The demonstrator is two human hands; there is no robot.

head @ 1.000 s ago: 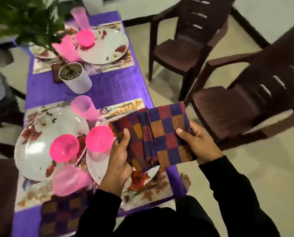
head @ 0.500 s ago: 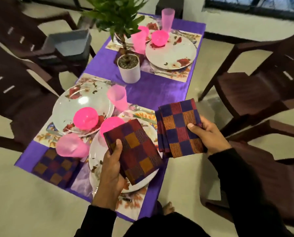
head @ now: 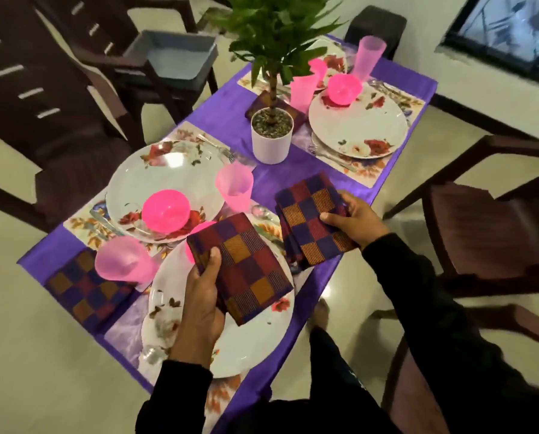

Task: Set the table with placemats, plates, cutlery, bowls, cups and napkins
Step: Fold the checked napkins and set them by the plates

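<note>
Your near plate (head: 255, 349) sits under the left hand (head: 200, 303), so no bare cloth lies below it. Left of that plate, a pink cup (head: 121, 261) stands against a laid napkin (head: 85, 288), crowding the near-left corner. The widest open strip of purple counter (head: 340, 180) runs between the potted plant (head: 272, 134) and your right hand (head: 354, 219). Brown chairs (head: 487, 227) close off the right side.

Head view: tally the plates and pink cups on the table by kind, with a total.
Plates: 4, one partly hidden behind the plant
Cups: 4
Total: 8
</note>
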